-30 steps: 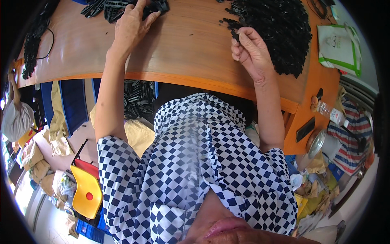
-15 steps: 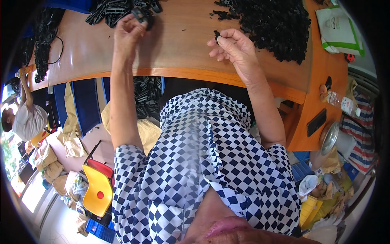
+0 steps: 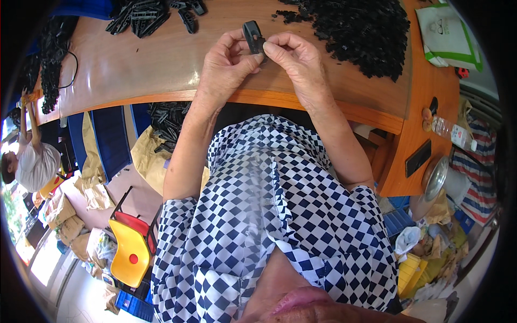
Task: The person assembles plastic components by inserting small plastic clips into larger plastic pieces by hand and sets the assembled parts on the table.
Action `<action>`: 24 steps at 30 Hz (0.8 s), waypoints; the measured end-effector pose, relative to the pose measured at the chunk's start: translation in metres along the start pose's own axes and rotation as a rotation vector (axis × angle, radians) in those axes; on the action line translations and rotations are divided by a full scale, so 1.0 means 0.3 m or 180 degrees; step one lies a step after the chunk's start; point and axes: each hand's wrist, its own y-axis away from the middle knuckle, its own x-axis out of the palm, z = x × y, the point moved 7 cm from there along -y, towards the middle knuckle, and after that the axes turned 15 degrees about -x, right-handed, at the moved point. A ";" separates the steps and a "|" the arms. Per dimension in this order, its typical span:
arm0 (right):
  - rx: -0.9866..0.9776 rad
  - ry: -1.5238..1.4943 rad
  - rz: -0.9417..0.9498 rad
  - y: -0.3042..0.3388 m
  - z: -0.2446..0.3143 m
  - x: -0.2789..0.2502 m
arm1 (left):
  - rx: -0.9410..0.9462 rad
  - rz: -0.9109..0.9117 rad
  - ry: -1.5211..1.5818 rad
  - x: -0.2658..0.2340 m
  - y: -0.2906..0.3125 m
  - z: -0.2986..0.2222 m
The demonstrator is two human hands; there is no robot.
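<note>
Above the wooden table (image 3: 161, 70), my left hand (image 3: 226, 64) grips a long black plastic part (image 3: 251, 35) with a slot in it, held upright. My right hand (image 3: 296, 59) meets it from the right, thumb and index finger pinching a small black piece (image 3: 260, 45) against the part's side. How far the two fit together is hidden by the fingers. Beyond my left hand lies a group of similar long black parts (image 3: 145, 19), with a few loose ones (image 3: 187, 20) beside it. A big heap of small black pieces (image 3: 361, 37) spreads past my right hand.
Black strands of parts (image 3: 54, 59) hang at the table's left end, near another person (image 3: 37, 161). On the right are a white-green bag (image 3: 449, 35), a plastic bottle (image 3: 455, 133), a dark phone (image 3: 418, 159) and a metal bowl (image 3: 435, 178). A yellow chair (image 3: 129, 253) stands lower left.
My left hand has brought a long black part from the far-left group to the middle. My right hand has moved left and up, and its small piece now touches that part.
</note>
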 end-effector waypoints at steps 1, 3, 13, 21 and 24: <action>-0.0024 0.0013 0.0023 0.000 0.000 0.002 | 0.0017 0.0043 -0.0054 0.006 0.003 0.001; -0.0011 0.0022 0.0050 0.000 -0.002 0.007 | 0.0017 0.0008 -0.0074 0.006 0.007 0.006; -0.1560 0.2538 0.1919 -0.043 0.166 0.059 | -0.0088 0.0121 -0.0466 -0.008 0.008 0.026; -0.1626 0.3183 0.2939 -0.044 0.165 0.116 | 0.0070 0.0011 -0.1297 0.001 0.032 0.033; -0.1641 0.3265 0.3224 -0.045 0.154 0.140 | 0.0104 -0.0006 -0.1540 -0.002 0.036 0.034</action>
